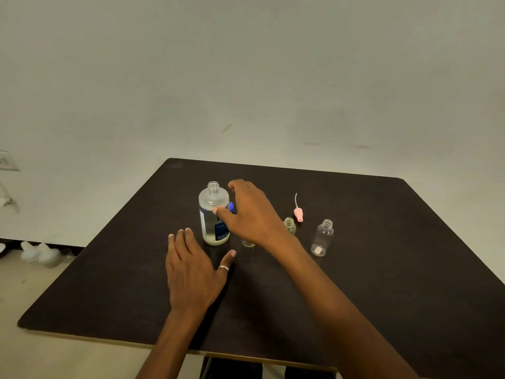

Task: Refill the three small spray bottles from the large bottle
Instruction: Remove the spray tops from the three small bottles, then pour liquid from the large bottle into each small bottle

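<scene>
The large bottle, frosted plastic with an uncapped threaded neck, stands upright on the matte dark table. The right hand is spread wide beside it, thumb touching. The left hand lies flat, open, in front. Right of the bottle stand 2 clear small bottles.

Hidden, cropped and unclear parts

Small bottle mostly covered by the right hand, only its base showing; blue cap behind the same hand, just a sliver visible. Label print on the large bottle too blurred to read. White shapes on the floor at far left indistinct. Wall socket cut by the left edge.
</scene>
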`<state>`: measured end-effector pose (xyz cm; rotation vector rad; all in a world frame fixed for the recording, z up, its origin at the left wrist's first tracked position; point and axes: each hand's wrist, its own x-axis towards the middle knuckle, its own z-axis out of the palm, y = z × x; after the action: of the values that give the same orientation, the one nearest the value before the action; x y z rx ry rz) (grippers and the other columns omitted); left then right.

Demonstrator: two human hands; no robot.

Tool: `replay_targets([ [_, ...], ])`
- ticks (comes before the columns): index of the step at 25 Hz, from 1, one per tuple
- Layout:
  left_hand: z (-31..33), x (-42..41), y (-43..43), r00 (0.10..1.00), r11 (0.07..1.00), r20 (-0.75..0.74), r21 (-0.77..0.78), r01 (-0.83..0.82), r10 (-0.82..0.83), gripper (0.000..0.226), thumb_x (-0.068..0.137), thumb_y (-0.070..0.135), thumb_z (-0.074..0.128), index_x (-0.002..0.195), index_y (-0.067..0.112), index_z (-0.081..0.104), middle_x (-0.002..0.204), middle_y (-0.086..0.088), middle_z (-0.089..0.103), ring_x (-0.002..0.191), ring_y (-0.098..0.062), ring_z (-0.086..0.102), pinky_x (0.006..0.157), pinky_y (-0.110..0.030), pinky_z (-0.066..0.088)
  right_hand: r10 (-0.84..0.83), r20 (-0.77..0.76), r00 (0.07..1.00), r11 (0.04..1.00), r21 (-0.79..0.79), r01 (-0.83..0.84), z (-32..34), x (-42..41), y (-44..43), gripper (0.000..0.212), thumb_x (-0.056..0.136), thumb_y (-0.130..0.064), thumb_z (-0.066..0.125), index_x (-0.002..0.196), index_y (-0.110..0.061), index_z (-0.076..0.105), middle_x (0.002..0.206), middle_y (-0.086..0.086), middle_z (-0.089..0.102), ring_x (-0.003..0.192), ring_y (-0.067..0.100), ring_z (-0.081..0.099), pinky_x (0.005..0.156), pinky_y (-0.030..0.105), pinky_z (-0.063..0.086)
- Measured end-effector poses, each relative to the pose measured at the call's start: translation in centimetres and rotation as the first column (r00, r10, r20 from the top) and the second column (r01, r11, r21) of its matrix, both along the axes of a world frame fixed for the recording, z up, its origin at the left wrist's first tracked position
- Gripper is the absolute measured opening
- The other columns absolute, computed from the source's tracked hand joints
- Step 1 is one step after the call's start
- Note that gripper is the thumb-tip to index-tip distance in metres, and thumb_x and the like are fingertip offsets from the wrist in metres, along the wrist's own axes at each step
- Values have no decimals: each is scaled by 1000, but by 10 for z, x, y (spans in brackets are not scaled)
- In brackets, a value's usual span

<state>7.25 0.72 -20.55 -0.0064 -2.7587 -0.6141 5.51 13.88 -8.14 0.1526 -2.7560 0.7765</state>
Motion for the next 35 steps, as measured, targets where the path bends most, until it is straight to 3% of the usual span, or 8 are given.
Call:
replay_targets([
  [6, 0, -15, -6, 977, 993, 206, -97, 73, -51, 118, 72, 87, 22, 155, 4, 6, 164, -16, 4, 152, -29, -2, 123, -46, 6, -103, 98, 990, 976, -182, 120, -24, -11, -36, 95, 81, -40, 76, 150, -10, 18, 149, 10, 37, 135, 26, 41, 103, 34, 41],
  [13, -5, -13, -1, 981, 982, 183, -162, 96, -65, 104, 79, 76, 27, 155, 6, 10, 164, -16, 5, 152, -31, -3, 123, -47, 4, -272, 71, 960, 880, -384, 278, -55, -29, -50, 76, 74, -31, 83, 130, -14, 35, 130, 5, 53, 117, 23, 56, 89, 30, 51],
  [21, 0, -14, -6, 977, 989, 210, -125, 75, -47, 112, 76, 83, 20, 155, 5, 7, 164, -16, 1, 152, -29, -5, 123, -45, 3, -273, -72, 959, 873, -437, 216, -34, -24, -48, 67, 72, -36, 82, 123, -17, 42, 119, -1, 58, 107, 16, 58, 79, 25, 50],
  [23, 2, -14, -7, 983, 996, 171, -44, 82, -74, 115, 76, 87, 21, 155, 4, 11, 164, -16, 5, 152, -28, -3, 123, -44, 4, -257, -136, 957, 878, -445, 173, -14, -17, -41, 65, 71, -39, 81, 121, -18, 45, 114, -4, 60, 101, 14, 59, 78, 28, 52],
  [25, 4, -14, -3, 985, 981, 76, 131, 143, -154, 109, 79, 82, 40, 154, 7, 17, 164, -10, 12, 152, -23, 2, 122, -41, 13, -252, -189, 949, 878, -458, 142, 8, -7, -28, 64, 69, -43, 80, 119, -21, 46, 110, -6, 62, 96, 12, 61, 79, 31, 55],
  [28, 10, -15, 9, 955, 862, -73, 415, 290, -286, 95, 81, 64, 64, 153, 16, 25, 161, 1, 24, 150, -12, 15, 117, -36, 26, -245, -229, 942, 889, -441, 124, 31, 10, -7, 66, 69, -45, 80, 121, -24, 46, 110, -8, 63, 95, 11, 63, 78, 28, 55],
  [32, 23, -22, 33, 896, 735, -23, 562, 379, -444, 96, 75, 57, 76, 151, 19, 33, 155, 4, 38, 142, -13, 36, 113, -29, 33, -258, -257, 932, 904, -404, 139, 43, 29, 23, 62, 69, -43, 80, 119, -26, 48, 109, -10, 63, 95, 10, 62, 78, 27, 55],
  [35, 33, -29, 46, 899, 737, 6, 576, 354, -437, 81, 75, 43, 82, 142, 16, 45, 141, 9, 52, 130, -7, 48, 100, -20, 34, -284, -256, 924, 905, -389, 170, 41, 43, 43, 61, 68, -43, 81, 117, -28, 48, 108, -11, 63, 95, 9, 62, 77, 25, 53],
])
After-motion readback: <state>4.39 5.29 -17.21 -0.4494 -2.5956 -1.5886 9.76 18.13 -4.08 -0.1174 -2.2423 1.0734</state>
